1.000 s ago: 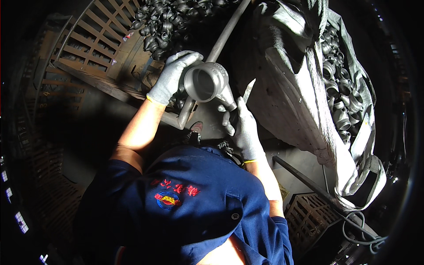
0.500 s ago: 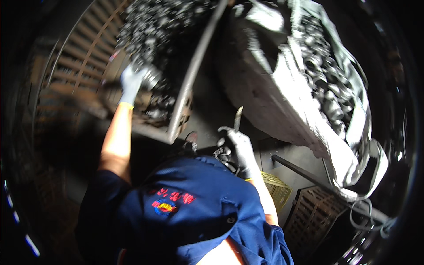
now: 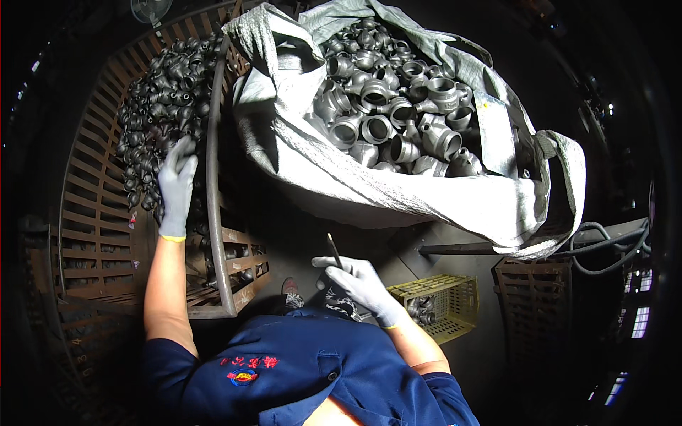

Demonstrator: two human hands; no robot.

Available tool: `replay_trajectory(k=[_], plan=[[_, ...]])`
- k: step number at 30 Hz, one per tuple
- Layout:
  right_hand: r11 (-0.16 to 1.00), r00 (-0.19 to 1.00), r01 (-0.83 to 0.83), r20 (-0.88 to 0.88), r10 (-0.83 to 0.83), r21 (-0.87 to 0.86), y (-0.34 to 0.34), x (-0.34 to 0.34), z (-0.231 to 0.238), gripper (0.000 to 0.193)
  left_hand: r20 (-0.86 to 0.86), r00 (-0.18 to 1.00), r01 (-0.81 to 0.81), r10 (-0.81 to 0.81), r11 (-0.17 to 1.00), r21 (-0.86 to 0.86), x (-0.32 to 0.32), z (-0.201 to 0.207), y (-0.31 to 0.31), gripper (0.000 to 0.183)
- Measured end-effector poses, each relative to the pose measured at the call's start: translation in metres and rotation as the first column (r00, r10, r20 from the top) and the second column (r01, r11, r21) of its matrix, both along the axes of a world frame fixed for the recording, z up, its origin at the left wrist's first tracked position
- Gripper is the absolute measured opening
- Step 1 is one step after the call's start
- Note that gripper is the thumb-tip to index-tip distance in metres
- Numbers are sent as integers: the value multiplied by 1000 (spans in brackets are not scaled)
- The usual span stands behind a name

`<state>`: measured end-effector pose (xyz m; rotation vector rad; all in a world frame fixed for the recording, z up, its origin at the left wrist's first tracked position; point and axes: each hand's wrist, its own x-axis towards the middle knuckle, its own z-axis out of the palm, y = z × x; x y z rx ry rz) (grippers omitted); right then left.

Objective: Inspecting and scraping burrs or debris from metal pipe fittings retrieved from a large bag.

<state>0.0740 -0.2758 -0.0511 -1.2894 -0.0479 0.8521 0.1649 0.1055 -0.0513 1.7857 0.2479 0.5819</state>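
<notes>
My left hand (image 3: 177, 183), in a pale grey glove with a yellow cuff edge, hangs over a brown slatted metal crate. Its fingers are stretched out with the thumb a little apart, and no object shows in it. Beneath and beyond it lies a heap of dark grey metal pipe fittings (image 3: 167, 96). In front of my body, my right hand (image 3: 359, 287), gloved the same way, is closed around a thin dark stick-like tool (image 3: 334, 250). The tool's tip points up and away; its exact kind is unclear.
A large white woven bag (image 3: 355, 188) full of bigger pipe fittings (image 3: 401, 110) stands ahead. The crate's thick rim bar (image 3: 214, 177) runs between crate and bag. A yellow plastic basket (image 3: 462, 309) with some fittings sits right, near a brown slatted crate (image 3: 533, 298) and a grey hose (image 3: 604, 266).
The view has swung, bringing the bag to the middle. My left hand was beside a shiny round fitting and now shows stretched fingers. My right hand still holds the thin tool.
</notes>
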Motion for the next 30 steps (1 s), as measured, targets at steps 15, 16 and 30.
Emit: replay_trajectory(k=[15, 16, 30], plan=[[610, 407, 488, 781, 474, -625, -64, 122, 77, 50, -678, 584, 439, -447, -528, 727, 157, 116, -105, 41], [672, 403, 454, 808, 431, -585, -69, 120, 74, 48, -631, 614, 448, -475, -448, 773, 148, 129, -100, 35], [797, 481, 298, 804, 350, -526, -105, 113, 18, 48, -88, 977, 156, -192, 372, 915, 13, -9, -91, 39]])
